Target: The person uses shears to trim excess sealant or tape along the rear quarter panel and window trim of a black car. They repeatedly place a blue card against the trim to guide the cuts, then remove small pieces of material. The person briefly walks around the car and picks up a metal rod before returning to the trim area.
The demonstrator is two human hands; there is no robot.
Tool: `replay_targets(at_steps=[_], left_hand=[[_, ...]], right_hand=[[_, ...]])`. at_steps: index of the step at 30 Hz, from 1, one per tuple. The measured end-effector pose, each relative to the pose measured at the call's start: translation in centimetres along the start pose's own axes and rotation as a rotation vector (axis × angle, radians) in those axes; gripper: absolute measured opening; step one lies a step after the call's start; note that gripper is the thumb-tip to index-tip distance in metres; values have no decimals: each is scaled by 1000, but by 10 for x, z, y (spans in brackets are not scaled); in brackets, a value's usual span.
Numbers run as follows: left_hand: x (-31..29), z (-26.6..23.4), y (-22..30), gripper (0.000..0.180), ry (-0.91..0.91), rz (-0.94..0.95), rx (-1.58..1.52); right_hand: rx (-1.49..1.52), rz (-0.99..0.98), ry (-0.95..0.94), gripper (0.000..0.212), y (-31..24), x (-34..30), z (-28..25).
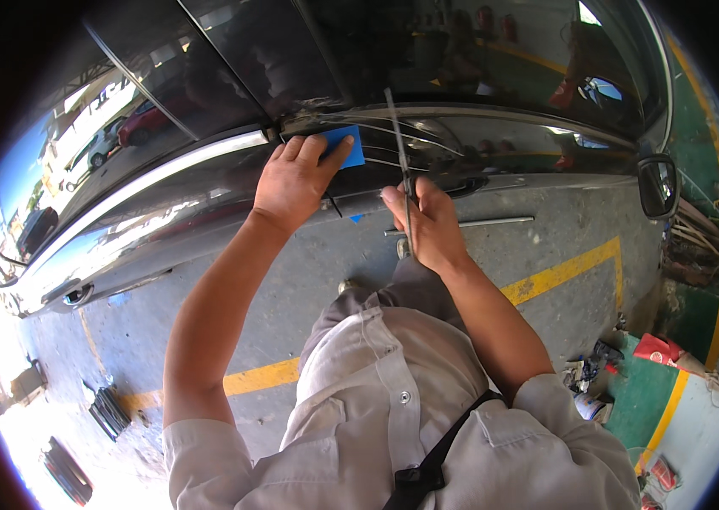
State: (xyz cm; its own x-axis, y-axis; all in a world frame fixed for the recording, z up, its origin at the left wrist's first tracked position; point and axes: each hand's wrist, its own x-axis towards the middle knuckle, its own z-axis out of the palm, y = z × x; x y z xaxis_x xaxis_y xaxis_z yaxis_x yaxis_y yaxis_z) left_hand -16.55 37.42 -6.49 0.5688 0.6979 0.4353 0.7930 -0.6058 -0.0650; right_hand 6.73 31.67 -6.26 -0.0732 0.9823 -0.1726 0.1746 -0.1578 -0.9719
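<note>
My left hand [289, 185] is closed around a flat blue rectangular piece [351, 155]. That piece rests against the black car door [529, 157], just below the window line. It looks like a stiff card or a plastic scraper; I cannot tell which. My right hand [432, 228] grips a long, thin metal strip [392, 115] between thumb and fingers. The strip stands nearly upright in the picture, crossing in front of the door and window. Beside my right hand is the door handle [466, 188]. A bright trim strip [181, 167] runs along the window base left of my left hand.
A silver rod-like strip [500, 223] lies on the grey floor by my feet, near a small blue triangle [357, 218]. The side mirror [657, 187] juts out at the right. Dark bundled parts [108, 414], a red bag [657, 349] and assorted clutter sit around.
</note>
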Motion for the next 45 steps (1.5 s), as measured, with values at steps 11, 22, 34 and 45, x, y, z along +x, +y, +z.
replay_targets(at_steps=[11,22,34,45], left_hand=[[-3,6,-2,62,1,-15,-38],[-2,4,-5,57,16,28,-3],[0,3,-6,57,9,48,-7],[-9,19,43,60,51,-163,218]], right_hand=[[183,-337,204,24,45,43,55],[257,-323,241,26,53,48,62],[275,-316,251,25,54,48,63],[73,-379,266,23,64,48,58]])
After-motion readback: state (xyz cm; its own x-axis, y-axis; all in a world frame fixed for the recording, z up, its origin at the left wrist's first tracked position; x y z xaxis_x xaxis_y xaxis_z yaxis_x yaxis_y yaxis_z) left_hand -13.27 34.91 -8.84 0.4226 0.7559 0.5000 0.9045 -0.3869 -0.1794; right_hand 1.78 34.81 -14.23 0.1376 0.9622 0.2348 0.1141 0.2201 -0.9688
